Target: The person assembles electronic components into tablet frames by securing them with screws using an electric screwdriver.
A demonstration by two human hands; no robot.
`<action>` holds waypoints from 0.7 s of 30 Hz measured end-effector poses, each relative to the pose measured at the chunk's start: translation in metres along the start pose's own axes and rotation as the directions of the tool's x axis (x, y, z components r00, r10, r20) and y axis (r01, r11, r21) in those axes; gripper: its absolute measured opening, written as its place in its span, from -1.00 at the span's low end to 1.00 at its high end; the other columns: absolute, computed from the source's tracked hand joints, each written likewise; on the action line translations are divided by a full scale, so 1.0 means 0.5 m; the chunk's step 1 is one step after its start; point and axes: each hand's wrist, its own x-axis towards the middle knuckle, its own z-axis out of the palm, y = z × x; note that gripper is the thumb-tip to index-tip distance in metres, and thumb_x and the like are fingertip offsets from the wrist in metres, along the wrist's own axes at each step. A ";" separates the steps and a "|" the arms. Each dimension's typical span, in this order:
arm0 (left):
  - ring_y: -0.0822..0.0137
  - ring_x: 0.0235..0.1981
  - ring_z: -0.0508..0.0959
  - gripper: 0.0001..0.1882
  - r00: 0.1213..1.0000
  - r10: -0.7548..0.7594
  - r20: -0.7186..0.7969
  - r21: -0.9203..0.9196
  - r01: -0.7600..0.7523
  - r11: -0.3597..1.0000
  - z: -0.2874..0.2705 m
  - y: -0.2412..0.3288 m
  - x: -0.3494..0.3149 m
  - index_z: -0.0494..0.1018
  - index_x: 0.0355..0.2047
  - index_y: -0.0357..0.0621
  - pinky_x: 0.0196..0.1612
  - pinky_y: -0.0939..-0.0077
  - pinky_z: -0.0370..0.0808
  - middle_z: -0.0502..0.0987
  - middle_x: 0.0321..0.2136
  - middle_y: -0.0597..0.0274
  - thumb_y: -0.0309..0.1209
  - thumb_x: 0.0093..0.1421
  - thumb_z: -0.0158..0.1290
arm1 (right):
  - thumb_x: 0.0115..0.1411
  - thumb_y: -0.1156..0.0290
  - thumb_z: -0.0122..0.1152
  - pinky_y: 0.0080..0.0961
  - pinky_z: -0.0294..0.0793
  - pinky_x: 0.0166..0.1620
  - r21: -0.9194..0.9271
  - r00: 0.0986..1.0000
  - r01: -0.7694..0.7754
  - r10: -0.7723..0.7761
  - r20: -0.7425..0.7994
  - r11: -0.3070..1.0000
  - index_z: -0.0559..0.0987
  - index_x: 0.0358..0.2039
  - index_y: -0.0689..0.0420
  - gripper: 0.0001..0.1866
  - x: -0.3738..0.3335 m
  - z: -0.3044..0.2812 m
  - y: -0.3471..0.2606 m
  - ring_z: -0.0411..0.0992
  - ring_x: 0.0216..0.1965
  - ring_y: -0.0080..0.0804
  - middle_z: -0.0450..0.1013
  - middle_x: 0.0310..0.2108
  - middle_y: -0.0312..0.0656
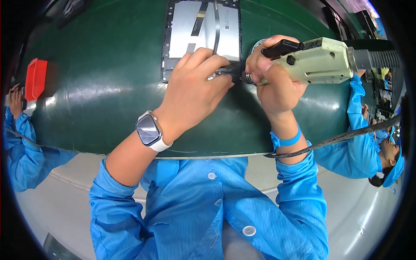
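An opened tablet-like device (184, 30), with a silver plate, black frame and dark ribbon strips, lies at the far middle of the table. My left hand (197, 82) rests over its near edge. The thumb and fingers are bent together by the lower right corner; what they pinch is hidden. In my right hand (279, 80) is a pale green electric screwdriver (320, 63) with a black lever. I grip it nearly level, its nose pointing left toward the device's corner. The bit itself cannot be made out. Behind the right fingers, a round metallic rim (258, 43) partly shows.
A red bin (35, 80) stands on the green table (95, 108) at left. A dark cable (346, 136) runs from the right to my blue wristband (288, 139). Co-workers in blue sit at both sides; one's hand (15, 102) shows at far left. Dark flat devices lie upper right.
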 end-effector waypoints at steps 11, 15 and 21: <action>0.18 -0.10 0.46 -0.86 1.000 -0.024 0.000 -0.037 0.024 0.999 0.001 -0.001 0.000 0.60 -0.44 -0.10 -0.09 0.26 0.41 0.53 -0.21 0.30 -0.42 -0.06 0.29 | 0.06 0.51 0.04 -0.43 0.34 -0.45 -0.028 0.997 0.057 -0.058 -0.056 0.998 0.44 -0.05 0.35 -0.60 0.013 -0.014 -0.032 0.22 -0.63 -0.49 0.27 -0.63 -0.23; 0.16 -0.15 0.50 -0.84 1.000 -0.011 0.016 -0.021 0.011 1.000 -0.010 0.008 0.010 0.63 -0.42 -0.12 -0.15 0.28 0.45 0.56 -0.23 0.28 -0.46 -0.08 0.31 | 0.05 0.60 0.08 -0.46 0.40 -0.50 0.067 0.966 0.208 -0.194 -0.170 0.976 0.46 -0.12 0.45 -0.65 0.018 -0.081 -0.051 0.29 -0.66 -0.47 0.38 -0.62 -0.18; 0.15 -0.12 0.46 -0.82 0.998 -0.015 0.054 -0.056 0.018 0.998 -0.008 -0.003 0.007 0.60 -0.39 -0.09 -0.11 0.25 0.41 0.52 -0.20 0.28 -0.44 -0.06 0.29 | 0.06 0.55 0.03 -0.40 0.36 -0.48 -0.161 0.985 0.046 -0.072 -0.157 0.986 0.44 -0.13 0.40 -0.66 0.013 -0.070 -0.027 0.25 -0.66 -0.47 0.32 -0.62 -0.21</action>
